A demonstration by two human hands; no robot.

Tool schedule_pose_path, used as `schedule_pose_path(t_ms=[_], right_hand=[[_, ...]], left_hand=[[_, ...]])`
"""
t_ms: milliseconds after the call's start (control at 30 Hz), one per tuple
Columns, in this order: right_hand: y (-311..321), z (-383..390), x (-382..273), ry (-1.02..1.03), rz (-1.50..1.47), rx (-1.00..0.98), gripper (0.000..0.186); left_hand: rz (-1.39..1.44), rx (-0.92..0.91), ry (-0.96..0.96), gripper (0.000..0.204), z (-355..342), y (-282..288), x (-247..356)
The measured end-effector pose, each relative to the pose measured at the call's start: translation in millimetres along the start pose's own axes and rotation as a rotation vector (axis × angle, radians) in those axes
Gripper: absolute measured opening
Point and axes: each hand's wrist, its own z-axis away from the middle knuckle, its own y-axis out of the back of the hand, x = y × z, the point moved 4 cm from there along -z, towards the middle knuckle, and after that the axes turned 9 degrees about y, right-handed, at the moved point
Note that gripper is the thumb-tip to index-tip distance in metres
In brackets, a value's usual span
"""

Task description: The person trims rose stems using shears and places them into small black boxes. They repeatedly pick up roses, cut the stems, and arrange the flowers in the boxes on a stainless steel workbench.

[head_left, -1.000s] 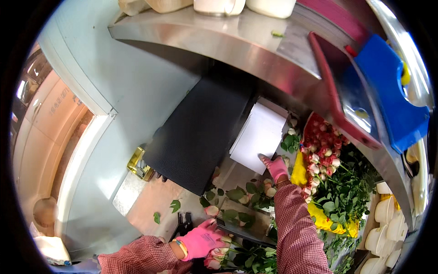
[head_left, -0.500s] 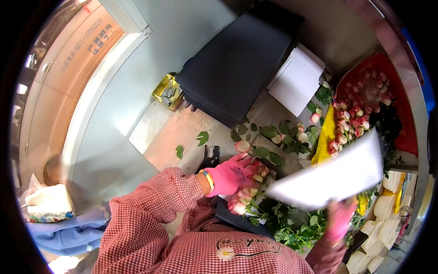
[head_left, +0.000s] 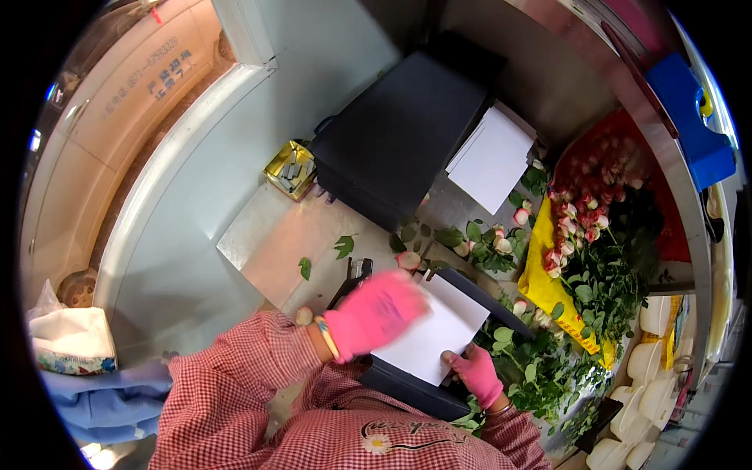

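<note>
A white paper sheet (head_left: 439, 325) now lies over the black board (head_left: 415, 392) in front of me. My right hand (head_left: 476, 377), in a pink fingerless glove, pinches the sheet's near right edge, thumb on top. Over the sheet's left side is my left hand (head_left: 380, 313), in a pink glove; motion smears its fingers. The roses that lay on the board are hidden under the sheet and my left hand. A black stapler (head_left: 352, 280) lies just beyond my left hand.
Ahead stands a stack of black boards (head_left: 399, 133), with white sheets (head_left: 493, 160) to its right. A yellow tin (head_left: 290, 171) holds staple strips. Pink-white roses (head_left: 576, 223) with leafy stems lie at right by yellow wrapping (head_left: 540, 286). Loose petals and leaves dot the table (head_left: 270, 243).
My right hand has brought the white sheet leftward and down onto the board, over the roses. My left hand has lifted off the roses and shifted slightly left.
</note>
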Motion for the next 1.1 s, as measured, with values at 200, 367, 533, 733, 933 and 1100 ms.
schedule_pose_path(t_ms=[200, 367, 533, 733, 933, 1100], right_hand=[[-1, -4, -15, -0.157, 0.249, -0.122, 0.036], [15, 54, 12, 0.194, 0.694, 0.149, 0.03], [3, 130, 53, 0.139, 0.076, -0.037, 0.022], [22, 127, -15, 0.579, 0.278, 0.195, 0.047], [-28, 36, -114, 0.749, 1.106, 0.127, 0.048], [0, -25, -92, 0.584, 0.688, -0.05, 0.021]], left_hand=[[-0.217, -0.329, -0.352, 0.055, -30, -45, 14], [-0.234, -0.476, -0.329, 0.063, -34, -52, 6], [-0.219, -0.468, -0.347, 0.064, -31, -55, 8], [-0.178, -0.382, -0.375, 0.062, -36, -57, 8], [-0.129, -0.252, -0.389, 0.055, -40, -77, -5], [0.325, -0.05, -0.168, 0.048, -31, -91, -34]])
